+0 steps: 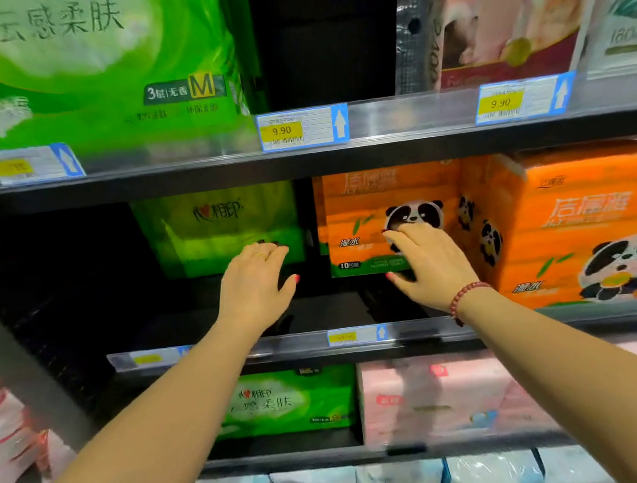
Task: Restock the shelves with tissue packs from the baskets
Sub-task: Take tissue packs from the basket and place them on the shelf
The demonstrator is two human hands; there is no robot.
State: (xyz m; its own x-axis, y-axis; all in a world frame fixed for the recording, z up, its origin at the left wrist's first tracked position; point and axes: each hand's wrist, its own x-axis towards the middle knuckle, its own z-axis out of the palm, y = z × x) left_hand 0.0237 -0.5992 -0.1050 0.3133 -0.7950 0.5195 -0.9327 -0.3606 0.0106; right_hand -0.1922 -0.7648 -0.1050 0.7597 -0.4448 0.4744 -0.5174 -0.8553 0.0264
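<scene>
light: bright on pack fronts, shelf recesses near black | glare: on clear price rail (393, 116), upper middle | blur: motion smear lower left and right edges | distortion: wide-angle bowing at edges

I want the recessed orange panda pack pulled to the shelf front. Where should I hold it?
Probably by its left front edge, coming from the front-left: the recessed orange panda pack stands upright with a gap toward the green pack, while the forward orange pack crowds its right side.
</scene>
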